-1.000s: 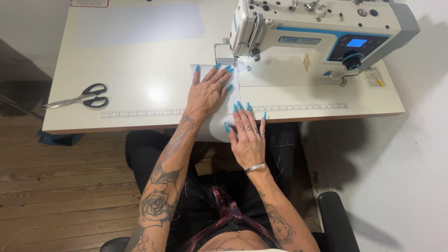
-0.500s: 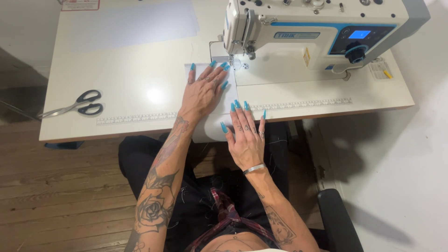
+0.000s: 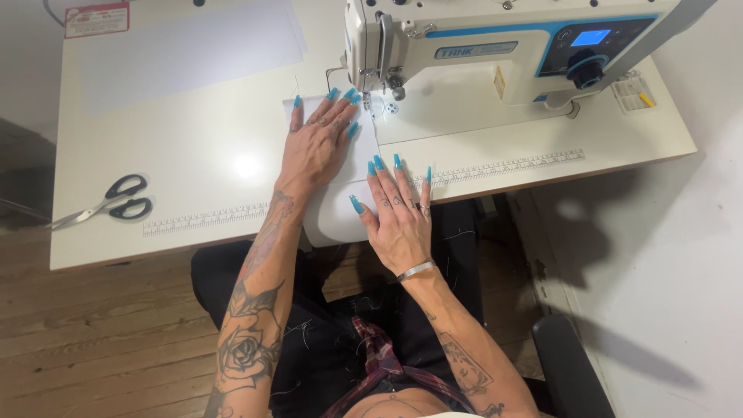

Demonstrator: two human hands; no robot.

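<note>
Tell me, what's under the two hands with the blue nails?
A white piece of fabric lies flat under the left hand and the right hand, on the sewing table. The hands cover the fabric's middle, so that part is hidden.

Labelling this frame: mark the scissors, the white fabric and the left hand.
scissors [image 3: 116, 200]: head view, where blades meet black handles.
white fabric [image 3: 331, 213]: head view, bare part overhanging the table edge.
left hand [image 3: 316, 145]: head view, back of hand.

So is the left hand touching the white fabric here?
Touching. The head view shows the left hand lying flat on the white fabric, palm down, fingers spread beside the sewing machine.
</note>
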